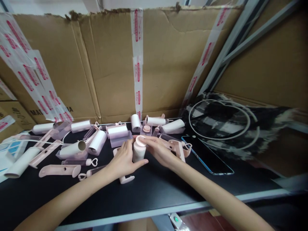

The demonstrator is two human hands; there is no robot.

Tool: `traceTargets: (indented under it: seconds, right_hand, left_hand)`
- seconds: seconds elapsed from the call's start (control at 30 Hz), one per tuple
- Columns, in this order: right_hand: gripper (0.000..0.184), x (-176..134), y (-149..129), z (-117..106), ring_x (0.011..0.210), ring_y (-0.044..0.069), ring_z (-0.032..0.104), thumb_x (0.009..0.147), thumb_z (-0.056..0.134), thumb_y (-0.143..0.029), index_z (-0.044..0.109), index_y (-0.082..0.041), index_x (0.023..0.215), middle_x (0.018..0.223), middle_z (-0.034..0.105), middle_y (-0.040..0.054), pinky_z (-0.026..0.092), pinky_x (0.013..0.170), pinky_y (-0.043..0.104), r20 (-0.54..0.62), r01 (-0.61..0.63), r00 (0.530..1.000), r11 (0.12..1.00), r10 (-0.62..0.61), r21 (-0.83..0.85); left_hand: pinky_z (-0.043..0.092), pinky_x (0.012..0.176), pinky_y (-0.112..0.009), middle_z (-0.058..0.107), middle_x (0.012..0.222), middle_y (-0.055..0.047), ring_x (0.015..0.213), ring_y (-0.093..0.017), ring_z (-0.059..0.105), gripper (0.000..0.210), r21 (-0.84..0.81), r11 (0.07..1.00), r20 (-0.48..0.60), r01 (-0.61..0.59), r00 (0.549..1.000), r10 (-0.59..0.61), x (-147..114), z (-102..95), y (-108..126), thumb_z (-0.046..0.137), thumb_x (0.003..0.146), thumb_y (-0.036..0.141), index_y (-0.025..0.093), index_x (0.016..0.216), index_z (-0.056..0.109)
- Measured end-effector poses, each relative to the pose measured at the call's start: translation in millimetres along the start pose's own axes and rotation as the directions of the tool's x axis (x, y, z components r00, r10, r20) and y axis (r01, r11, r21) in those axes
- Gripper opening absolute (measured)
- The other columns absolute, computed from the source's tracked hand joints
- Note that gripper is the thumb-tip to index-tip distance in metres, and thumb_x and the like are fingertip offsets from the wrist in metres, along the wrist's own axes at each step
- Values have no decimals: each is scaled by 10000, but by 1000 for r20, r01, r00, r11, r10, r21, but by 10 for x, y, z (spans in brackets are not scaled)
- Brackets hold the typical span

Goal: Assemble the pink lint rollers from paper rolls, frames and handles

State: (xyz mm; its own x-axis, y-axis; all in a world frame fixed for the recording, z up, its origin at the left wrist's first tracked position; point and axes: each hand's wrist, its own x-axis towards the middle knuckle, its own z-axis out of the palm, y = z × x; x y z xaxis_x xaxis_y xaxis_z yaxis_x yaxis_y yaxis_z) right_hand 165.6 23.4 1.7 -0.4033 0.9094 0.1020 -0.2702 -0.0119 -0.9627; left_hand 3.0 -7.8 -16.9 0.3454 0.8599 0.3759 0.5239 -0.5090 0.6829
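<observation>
Upright in front of me stands a white lint roller refill roll, with a pink round end cap on its top. My left hand wraps the roll from the left, its thumb stretched out along the front. From the right, the fingers of my right hand grip the cap's edge; some fingertips are hidden behind it. Under my left hand lies a pink lint roller handle, partly covered. Just behind the hands are a second pink cap and a white roll in a translucent case.
Several white rolls, pink handles and clear tubes with heart-shaped loops cover the left of the black tabletop. A phone lies right, near a coiled white cable. A taped cardboard sheet closes the back.
</observation>
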Motion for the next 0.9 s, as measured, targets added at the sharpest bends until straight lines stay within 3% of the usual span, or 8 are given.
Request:
traceTargets:
  seconds: [0.17,0.27,0.33,0.4,0.47,0.57,0.7,0.9]
  right_hand:
    - [241,-39,-145,-160,880,137,571,754,656,-288,682,-233,986,1029,643,14,433,800,259,-94,76,994,984,-61,158]
    - [354,-51,-193,-258,759,97,560,723,695,-246,641,-261,1073,963,645,-4,432,764,243,-137,95,988,979,-71,182]
    - [335,-51,-176,-286,744,92,547,713,708,-245,656,-247,1043,913,645,-5,418,752,230,-125,115,988,977,-93,181]
    - [253,-52,-119,-270,741,94,532,699,721,-261,693,-218,948,863,639,-4,402,719,213,-91,111,991,974,-95,195]
    - [202,-59,-42,-215,734,95,515,686,733,-275,711,-208,875,815,627,-8,387,683,200,-66,98,994,965,-85,242]
    - [211,-86,54,-110,744,100,498,678,740,-294,712,-226,876,813,614,-10,376,665,195,-69,100,994,943,-83,317]
    - [237,-127,75,-53,757,113,497,692,728,-309,695,-251,920,884,611,-2,386,666,213,-101,133,989,943,-107,304]
    - [249,-169,28,-67,846,139,523,745,677,-342,668,-262,980,1002,604,15,414,718,240,-141,222,969,966,-203,132]
  left_hand:
    - [379,954,-410,509,1208,-87,1118,-278,484,574,-180,983,26,-27,999,32,58,-140,101,617,718,229,263,1267,453]
    - [468,813,-334,563,1073,-55,954,-239,554,484,-408,906,5,113,993,-121,143,-253,113,645,660,171,257,1132,581]
    - [495,738,-312,579,993,-50,906,-223,560,363,-653,726,-15,216,955,-297,188,-272,92,624,682,194,219,1043,609]
    - [509,726,-326,589,930,-48,894,-213,562,231,-850,459,52,259,908,-417,206,-236,60,579,725,208,186,953,610]
    - [513,761,-349,601,930,-61,914,-210,562,148,-934,233,144,271,882,-449,195,-168,35,550,754,196,160,886,606]
    - [510,794,-343,617,961,-89,925,-202,571,139,-951,64,241,302,856,-458,155,-74,29,520,784,173,130,881,609]
    - [516,780,-329,622,998,-103,925,-205,581,152,-953,-5,272,302,851,-449,130,-31,57,493,798,153,117,886,612]
    - [480,865,-369,618,1012,-88,1001,-218,552,98,-960,15,247,279,873,-421,129,-72,95,521,799,166,137,842,604]
